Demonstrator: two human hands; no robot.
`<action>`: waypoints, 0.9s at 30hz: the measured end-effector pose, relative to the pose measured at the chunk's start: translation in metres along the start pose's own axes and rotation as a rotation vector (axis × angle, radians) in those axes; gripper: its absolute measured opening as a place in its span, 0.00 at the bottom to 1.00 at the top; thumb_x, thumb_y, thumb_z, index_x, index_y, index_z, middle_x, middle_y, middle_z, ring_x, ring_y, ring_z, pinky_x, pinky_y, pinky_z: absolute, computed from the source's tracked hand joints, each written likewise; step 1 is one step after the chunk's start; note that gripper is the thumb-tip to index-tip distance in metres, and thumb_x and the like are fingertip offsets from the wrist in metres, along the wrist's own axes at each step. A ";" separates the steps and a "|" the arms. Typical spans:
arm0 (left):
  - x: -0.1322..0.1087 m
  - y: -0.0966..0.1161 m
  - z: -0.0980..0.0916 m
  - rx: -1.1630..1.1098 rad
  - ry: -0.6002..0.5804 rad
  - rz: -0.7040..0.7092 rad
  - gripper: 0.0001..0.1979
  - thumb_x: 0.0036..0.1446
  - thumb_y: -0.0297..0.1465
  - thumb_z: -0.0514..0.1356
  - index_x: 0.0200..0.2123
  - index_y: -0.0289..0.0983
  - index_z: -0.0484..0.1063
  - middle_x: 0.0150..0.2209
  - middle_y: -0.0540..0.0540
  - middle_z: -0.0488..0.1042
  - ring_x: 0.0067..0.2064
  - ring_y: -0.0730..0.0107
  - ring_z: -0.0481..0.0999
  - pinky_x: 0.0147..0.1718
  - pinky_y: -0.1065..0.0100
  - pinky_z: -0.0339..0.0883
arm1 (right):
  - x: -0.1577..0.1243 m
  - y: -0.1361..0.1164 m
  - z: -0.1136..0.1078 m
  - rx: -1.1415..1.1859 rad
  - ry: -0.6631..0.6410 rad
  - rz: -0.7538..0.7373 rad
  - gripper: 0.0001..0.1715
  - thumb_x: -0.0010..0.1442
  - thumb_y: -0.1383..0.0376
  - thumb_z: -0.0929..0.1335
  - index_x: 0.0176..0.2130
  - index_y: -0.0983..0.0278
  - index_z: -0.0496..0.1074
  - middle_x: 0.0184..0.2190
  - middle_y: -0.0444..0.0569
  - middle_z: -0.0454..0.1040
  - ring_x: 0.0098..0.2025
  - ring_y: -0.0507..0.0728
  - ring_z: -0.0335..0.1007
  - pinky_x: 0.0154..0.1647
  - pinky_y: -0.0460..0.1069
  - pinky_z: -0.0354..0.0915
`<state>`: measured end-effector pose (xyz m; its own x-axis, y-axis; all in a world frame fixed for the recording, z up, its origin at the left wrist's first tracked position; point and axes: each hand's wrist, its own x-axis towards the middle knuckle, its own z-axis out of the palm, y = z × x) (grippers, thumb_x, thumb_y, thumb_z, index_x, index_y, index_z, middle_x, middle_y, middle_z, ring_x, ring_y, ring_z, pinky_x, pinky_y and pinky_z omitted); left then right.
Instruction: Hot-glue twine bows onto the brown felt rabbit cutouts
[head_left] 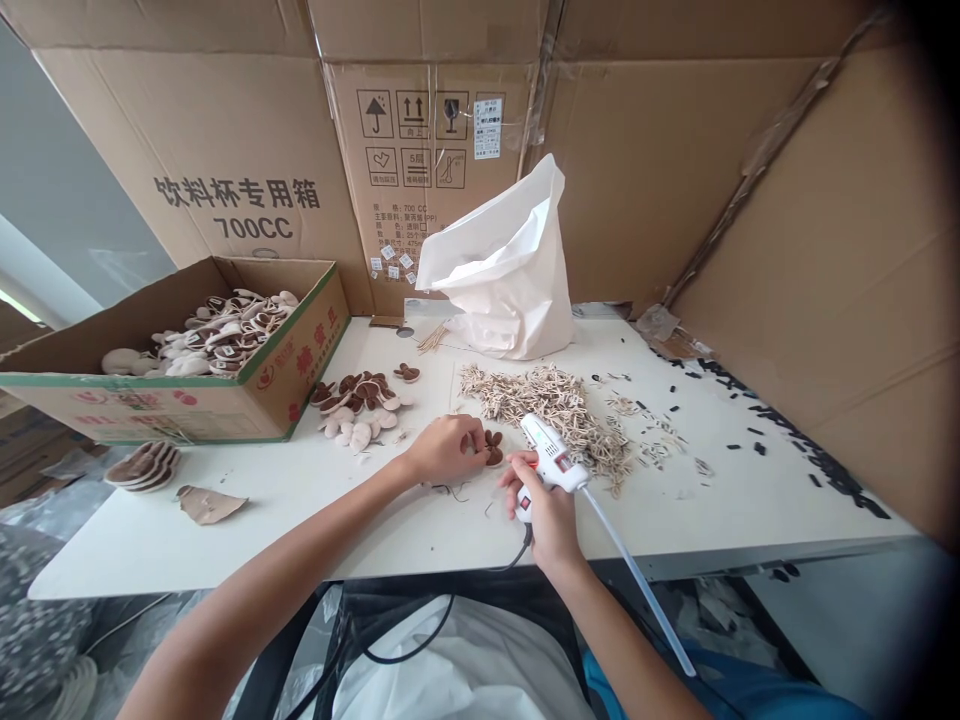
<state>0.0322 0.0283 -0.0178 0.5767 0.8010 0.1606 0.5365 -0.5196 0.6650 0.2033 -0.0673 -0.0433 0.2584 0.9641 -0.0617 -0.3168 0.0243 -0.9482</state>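
Observation:
My right hand (pixel 551 520) is wrapped round a white hot glue gun (pixel 551 450), its nozzle tilted up and to the left. A long pale glue stick (pixel 645 590) sticks out of the gun's back end. My left hand (pixel 450 450) is curled on the tabletop, fingers closed on a small brown fuzzy cut-out (pixel 493 448) with rounded lobes. The fingertips partly hide that piece. Just left of this hand lies a pile of similar brown cut-outs (pixel 364 388), with pale ones (pixel 356 428) in front. A heap of small beige strips (pixel 547 400) lies behind the gun.
On the left, an open cardboard box (pixel 315 340) holds many plush pieces. A stack of fuzzy pieces (pixel 142 466) and a torn cardboard scrap (pixel 210 504) lie before it. A white bag (pixel 517 290) stands at the back. Black bits (pixel 795 430) line the right edge. A cord (pixel 517 560) hangs from the gun.

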 end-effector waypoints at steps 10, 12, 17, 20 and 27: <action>0.002 -0.012 0.002 -0.081 -0.022 0.217 0.05 0.54 0.26 0.64 0.29 0.37 0.69 0.33 0.49 0.76 0.33 0.72 0.72 0.34 0.71 0.65 | -0.001 -0.004 0.003 0.006 0.053 -0.024 0.21 0.56 0.53 0.78 0.41 0.62 0.73 0.24 0.44 0.76 0.16 0.50 0.65 0.15 0.44 0.62; 0.002 -0.014 0.002 -0.091 -0.012 0.250 0.06 0.53 0.25 0.64 0.28 0.37 0.68 0.33 0.49 0.75 0.32 0.73 0.72 0.34 0.71 0.65 | -0.002 -0.005 0.003 0.008 0.055 -0.027 0.21 0.56 0.53 0.78 0.42 0.62 0.73 0.24 0.43 0.76 0.17 0.50 0.65 0.16 0.44 0.62; 0.001 -0.015 0.004 -0.206 -0.003 0.243 0.08 0.54 0.25 0.64 0.27 0.36 0.66 0.33 0.49 0.75 0.32 0.73 0.75 0.33 0.72 0.68 | -0.002 -0.005 0.004 0.014 0.054 -0.027 0.22 0.55 0.55 0.78 0.43 0.63 0.73 0.24 0.43 0.76 0.17 0.50 0.64 0.16 0.45 0.62; 0.001 -0.012 0.004 -0.400 -0.030 0.161 0.07 0.57 0.27 0.64 0.29 0.35 0.68 0.36 0.46 0.76 0.37 0.69 0.79 0.36 0.70 0.73 | -0.001 -0.005 0.004 0.005 0.062 -0.028 0.25 0.54 0.54 0.79 0.45 0.64 0.74 0.24 0.43 0.76 0.17 0.50 0.64 0.16 0.45 0.62; 0.000 0.000 0.001 -0.646 0.019 0.104 0.14 0.61 0.37 0.68 0.33 0.33 0.71 0.36 0.45 0.76 0.39 0.68 0.80 0.42 0.64 0.76 | -0.002 -0.003 0.004 -0.055 0.059 -0.035 0.26 0.52 0.52 0.81 0.43 0.64 0.75 0.26 0.45 0.77 0.17 0.49 0.63 0.15 0.44 0.62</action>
<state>0.0331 0.0280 -0.0180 0.5917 0.7644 0.2561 -0.0029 -0.3156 0.9489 0.2003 -0.0681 -0.0388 0.3218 0.9457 -0.0450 -0.2564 0.0413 -0.9657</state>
